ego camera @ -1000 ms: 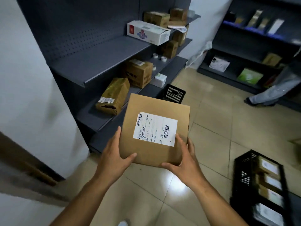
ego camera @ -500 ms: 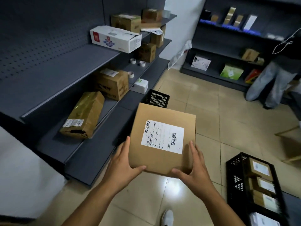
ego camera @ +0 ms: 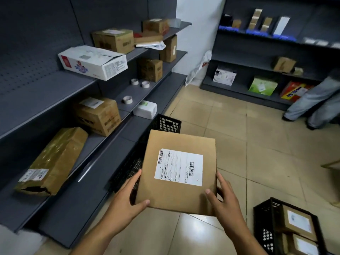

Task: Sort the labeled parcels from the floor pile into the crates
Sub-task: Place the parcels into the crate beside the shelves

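Labeled parcel: centre of frame, low, held flat in the air, label up. Left grip curls round its near left corner, thumb on top. Right grip does the same at the near right edge.

Change over the last second: the black crate at the shelf foot has come from well above the parcel to just behind it. I read this as the approach, with the drop likely next. Filled crate, lower right, sits well apart.

Between left hand and right hand: parcel, over crate on floor at shelf front edge. Second crate, parcels inside, on floor right.
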The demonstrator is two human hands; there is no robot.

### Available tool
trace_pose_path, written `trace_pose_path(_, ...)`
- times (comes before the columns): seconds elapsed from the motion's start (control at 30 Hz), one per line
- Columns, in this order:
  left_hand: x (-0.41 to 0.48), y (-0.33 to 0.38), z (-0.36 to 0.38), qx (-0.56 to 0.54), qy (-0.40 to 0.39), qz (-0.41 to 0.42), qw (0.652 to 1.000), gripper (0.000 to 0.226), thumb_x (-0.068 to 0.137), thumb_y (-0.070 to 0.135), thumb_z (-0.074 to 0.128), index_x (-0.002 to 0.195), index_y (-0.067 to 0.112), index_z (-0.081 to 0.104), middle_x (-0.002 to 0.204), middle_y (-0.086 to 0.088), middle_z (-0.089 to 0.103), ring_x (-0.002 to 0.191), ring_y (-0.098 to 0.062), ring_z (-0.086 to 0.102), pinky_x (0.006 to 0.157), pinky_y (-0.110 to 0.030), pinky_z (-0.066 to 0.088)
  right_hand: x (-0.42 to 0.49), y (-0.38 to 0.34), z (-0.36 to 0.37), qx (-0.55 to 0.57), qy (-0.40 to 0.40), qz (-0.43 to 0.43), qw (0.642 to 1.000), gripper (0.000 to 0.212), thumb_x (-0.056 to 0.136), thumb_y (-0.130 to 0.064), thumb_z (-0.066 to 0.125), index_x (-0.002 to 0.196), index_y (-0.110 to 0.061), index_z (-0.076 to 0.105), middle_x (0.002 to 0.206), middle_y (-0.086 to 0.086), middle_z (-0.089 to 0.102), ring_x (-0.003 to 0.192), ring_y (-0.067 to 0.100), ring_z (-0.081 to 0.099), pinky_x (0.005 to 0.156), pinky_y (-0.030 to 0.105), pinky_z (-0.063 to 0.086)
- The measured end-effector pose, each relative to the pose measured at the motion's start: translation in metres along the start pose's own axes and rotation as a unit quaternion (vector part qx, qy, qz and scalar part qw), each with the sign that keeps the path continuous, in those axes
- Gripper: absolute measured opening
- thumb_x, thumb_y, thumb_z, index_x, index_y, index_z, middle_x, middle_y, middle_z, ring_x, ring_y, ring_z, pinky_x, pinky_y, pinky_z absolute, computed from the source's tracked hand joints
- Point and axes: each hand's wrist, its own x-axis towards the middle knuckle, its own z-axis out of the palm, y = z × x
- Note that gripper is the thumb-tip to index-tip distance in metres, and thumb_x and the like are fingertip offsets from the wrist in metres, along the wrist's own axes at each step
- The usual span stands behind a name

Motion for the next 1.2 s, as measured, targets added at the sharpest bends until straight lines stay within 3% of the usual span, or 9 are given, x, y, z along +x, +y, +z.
trace_pose_path(0.2, 0.066, 0.004, 0.027, -0.043, 0.016, -0.031, 0.998, 0.092, 0.082, 0.015, 0.083, 0.141, 0.068, 0.035, 0.140, 0.030, 0.053, 0.129, -0.008, 0.055, 0.089, -0.018, 0.054, 0.071, 0.003, -0.013, 0.028, 0.005, 0.025, 0.999, 0.060, 0.097, -0.015, 0.068, 0.146, -0.042, 0.048, 0.138, -0.031, 0.048, 0.125, 0.002, 0.057, 0.102, 0.041, 0.054)
trace_pose_path(0.43, 0.175, 0.007, 0.033, -0.057, 0.016, -0.057, 0.997, 0.093, 0.082, 0.011, 0.082, 0.143, 0.064, 0.036, 0.143, 0.019, 0.054, 0.128, -0.013, 0.054, 0.110, -0.042, 0.045, 0.172, -0.011, -0.005, 0.029, 0.015, 0.031, 0.999, 0.059, 0.095, -0.030, 0.069, 0.149, -0.041, 0.046, 0.136, -0.038, 0.047, 0.125, 0.000, 0.057, 0.100, 0.032, 0.052)
trace_pose_path(0.57, 0.245, 0.013, 0.019, -0.073, 0.002, -0.052, 0.996, 0.090, 0.084, 0.006, 0.079, 0.139, 0.062, 0.036, 0.148, 0.013, 0.050, 0.123, 0.004, 0.049, 0.107, -0.029, 0.037, 0.230, -0.030, 0.003, 0.012, 0.018, 0.030, 0.999, 0.055, 0.100, -0.018, 0.064, 0.148, -0.039, 0.047, 0.135, -0.034, 0.049, 0.121, -0.004, 0.058, 0.093, 0.020, 0.051)
trace_pose_path(0.7, 0.317, 0.020, 0.011, -0.086, -0.021, -0.041, 0.995, 0.097, 0.083, 0.003, 0.080, 0.126, 0.079, 0.038, 0.146, 0.016, 0.049, 0.119, 0.021, 0.046, 0.107, -0.026, 0.035, 0.286, -0.045, 0.010, 0.005, 0.032, 0.027, 0.999, 0.055, 0.100, -0.014, 0.062, 0.145, -0.042, 0.049, 0.135, -0.033, 0.050, 0.121, -0.004, 0.058, 0.101, 0.027, 0.050)
trace_pose_path(0.8, 0.362, 0.033, 0.010, -0.080, -0.028, -0.032, 0.996, 0.093, 0.082, -0.001, 0.079, 0.134, 0.065, 0.037, 0.146, 0.013, 0.049, 0.119, 0.026, 0.041, 0.106, -0.022, 0.034, 0.326, -0.050, 0.012, 0.014, 0.041, 0.047, 0.998, 0.056, 0.100, -0.015, 0.063, 0.148, -0.040, 0.046, 0.142, -0.027, 0.048, 0.124, 0.000, 0.057, 0.101, 0.032, 0.051)
trace_pose_path(0.9, 0.405, 0.045, 0.013, -0.087, -0.024, -0.025, 0.996, 0.091, 0.082, 0.001, 0.080, 0.136, 0.061, 0.038, 0.144, 0.016, 0.050, 0.124, 0.015, 0.044, 0.106, -0.022, 0.034, 0.367, -0.051, 0.008, 0.019, 0.056, 0.056, 0.997, 0.068, 0.100, -0.017, 0.063, 0.156, -0.037, 0.031, 0.143, -0.021, 0.050, 0.125, 0.003, 0.057, 0.097, 0.031, 0.052)
trace_pose_path(0.97, 0.431, 0.047, 0.023, -0.079, -0.012, -0.025, 0.996, 0.091, 0.082, 0.003, 0.080, 0.131, 0.069, 0.041, 0.136, 0.031, 0.051, 0.128, 0.002, 0.049, 0.107, -0.026, 0.035, 0.399, -0.046, 0.001, 0.022, 0.064, 0.071, 0.995, 0.071, 0.100, -0.018, 0.062, 0.158, -0.037, 0.026, 0.140, -0.019, 0.052, 0.123, 0.006, 0.059, 0.093, 0.028, 0.051)
trace_pose_path(1.07, 0.466, 0.053, 0.048, -0.075, 0.002, -0.034, 0.997, 0.094, 0.083, 0.003, 0.079, 0.128, 0.075, 0.041, 0.129, 0.044, 0.050, 0.131, -0.004, 0.051, 0.113, -0.035, 0.039, 0.450, -0.034, -0.010, 0.003, 0.066, 0.083, 0.994, 0.068, 0.100, -0.017, 0.063, 0.157, -0.034, 0.031, 0.139, -0.016, 0.051, 0.123, 0.010, 0.058, 0.100, 0.034, 0.050)
trace_pose_path(1.2, 0.514, 0.071, 0.095, -0.075, 0.021, -0.065, 0.995, 0.092, 0.083, 0.005, 0.079, 0.141, 0.062, 0.035, 0.122, 0.053, 0.049, 0.123, -0.001, 0.057, 0.112, -0.036, 0.043, 0.527, -0.023, -0.034, -0.070, 0.024, 0.044, 0.996, 0.064, 0.096, -0.013, 0.066, 0.152, -0.030, 0.042, 0.126, -0.026, 0.043, 0.118, 0.000, 0.055, 0.101, 0.025, 0.043)
